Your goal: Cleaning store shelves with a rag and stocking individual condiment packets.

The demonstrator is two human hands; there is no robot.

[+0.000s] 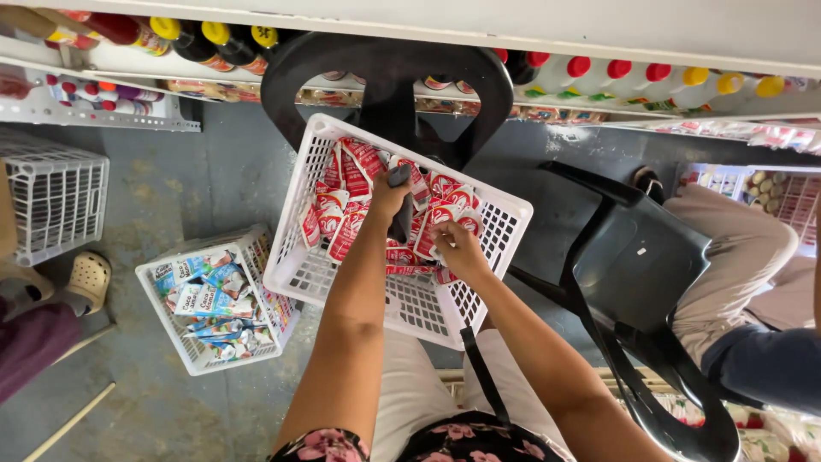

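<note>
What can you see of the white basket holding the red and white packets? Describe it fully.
The white basket looks like plastic, rectangular, with slotted lattice walls and floor. It sits tilted on a black chair, against the person's lap. Red and white packets fill its far half. Both hands reach in: the left hand grips a dark tool, the right hand touches packets.
</note>
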